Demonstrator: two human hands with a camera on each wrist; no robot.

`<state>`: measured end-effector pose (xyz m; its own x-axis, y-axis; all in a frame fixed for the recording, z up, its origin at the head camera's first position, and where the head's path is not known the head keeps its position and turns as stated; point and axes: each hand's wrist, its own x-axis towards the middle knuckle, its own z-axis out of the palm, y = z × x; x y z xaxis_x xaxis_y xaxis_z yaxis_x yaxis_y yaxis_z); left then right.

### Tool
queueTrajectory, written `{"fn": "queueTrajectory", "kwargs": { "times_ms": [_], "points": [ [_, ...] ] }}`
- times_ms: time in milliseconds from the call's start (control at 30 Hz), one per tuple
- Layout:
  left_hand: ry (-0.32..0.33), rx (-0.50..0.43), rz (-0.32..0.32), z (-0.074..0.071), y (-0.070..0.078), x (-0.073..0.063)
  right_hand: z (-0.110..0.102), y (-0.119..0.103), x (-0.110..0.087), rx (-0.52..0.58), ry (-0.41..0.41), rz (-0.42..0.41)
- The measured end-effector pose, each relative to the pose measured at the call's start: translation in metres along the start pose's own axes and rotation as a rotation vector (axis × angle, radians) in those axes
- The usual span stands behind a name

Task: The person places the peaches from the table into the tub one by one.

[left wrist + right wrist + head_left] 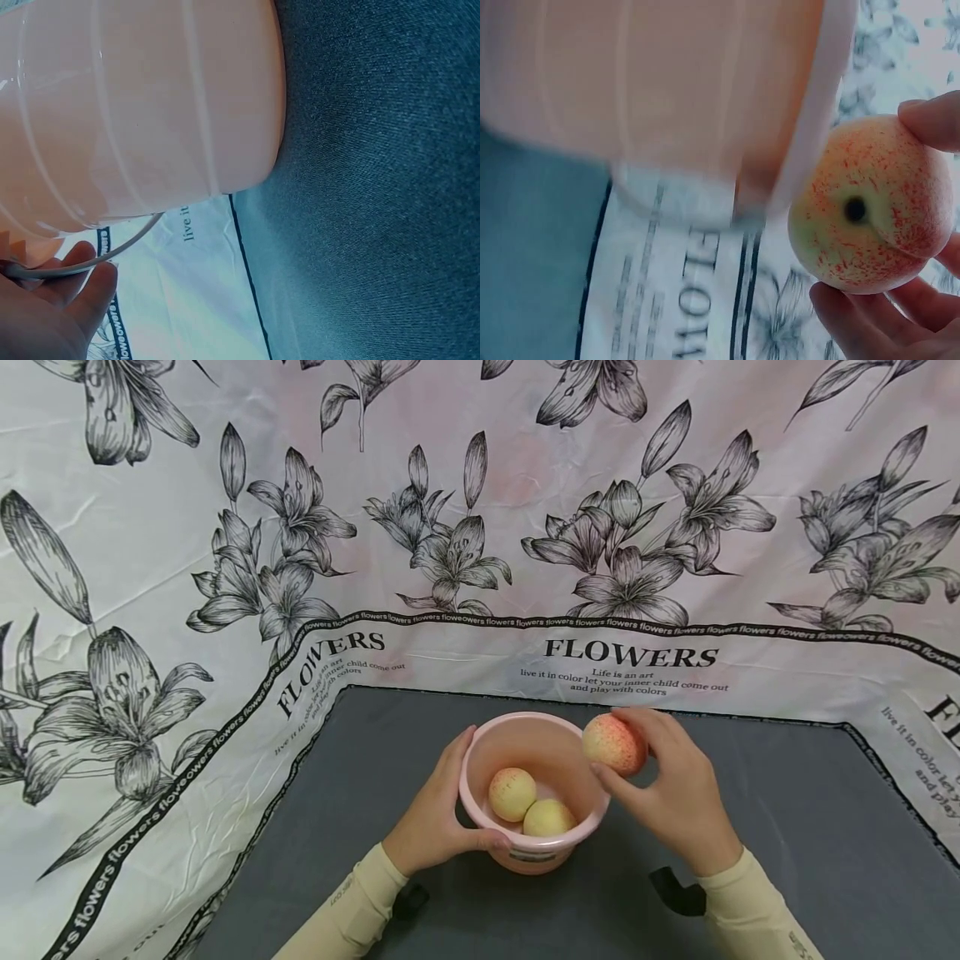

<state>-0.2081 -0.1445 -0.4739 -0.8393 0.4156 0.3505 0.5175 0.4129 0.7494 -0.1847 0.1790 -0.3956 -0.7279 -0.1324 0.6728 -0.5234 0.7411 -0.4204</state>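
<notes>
A pink plastic bucket [536, 747] stands upright on the grey surface, with two yellowish peaches, one [512, 792] behind the other [549, 818], lying in its bottom. My left hand [431, 822] grips the bucket's left side, thumb at the front of the rim. In the left wrist view a thin curved bail handle [139, 234] runs by the fingers. Just beyond the right rim, my right hand [678, 793] holds a red-speckled peach [617, 745] between thumb and fingers. A dark hollow shows in that peach [877, 214] in the right wrist view.
Dark grey cloth [337, 777] covers the work surface. White fabric [465, 652] printed with black flowers and lettering borders it behind and along the left and right. A black strap-like piece [675, 893] sits by the right wrist.
</notes>
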Motion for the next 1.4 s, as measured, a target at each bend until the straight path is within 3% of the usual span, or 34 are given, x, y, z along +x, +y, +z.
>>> {"fn": "queueTrajectory", "kwargs": {
  "times_ms": [267,700,967,1400],
  "points": [
    [-0.005,-0.017,-0.006,0.000,0.001,-0.001,0.024,-0.028,-0.003,0.084,-0.081,-0.046],
    [-0.004,-0.003,0.014,0.000,0.001,0.001,0.060,-0.049,-0.010,0.150,-0.229,-0.168],
    [-0.006,0.000,0.014,-0.001,0.001,0.000,0.061,-0.051,-0.008,0.163,-0.206,-0.231],
    [-0.002,0.001,0.004,0.000,0.001,0.000,0.053,-0.049,-0.009,0.167,-0.202,-0.213]
  ]
}}
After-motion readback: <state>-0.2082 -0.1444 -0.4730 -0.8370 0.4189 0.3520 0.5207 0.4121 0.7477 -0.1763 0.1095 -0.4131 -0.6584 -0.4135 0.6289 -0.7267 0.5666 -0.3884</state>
